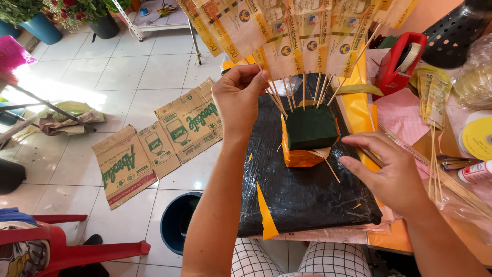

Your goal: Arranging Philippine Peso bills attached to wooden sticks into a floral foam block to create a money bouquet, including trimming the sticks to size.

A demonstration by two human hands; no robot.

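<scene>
Matt green foam block (311, 128), thin wooden sticks (303, 91)

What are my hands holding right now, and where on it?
Left hand pinches a wooden skewer mid-shaft, above the green foam block. Right hand holds nothing.

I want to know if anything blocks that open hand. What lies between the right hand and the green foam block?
In the head view, only bare black sheet and one thin loose stick lie between the right hand and the green foam block; hand and block are apart.

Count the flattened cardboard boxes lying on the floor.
2. A smaller cardboard box lies on the tiles nearer the red chair; a larger cardboard box lies just beyond it, beside the left hand. Its far edge is hidden behind the arm.
</scene>
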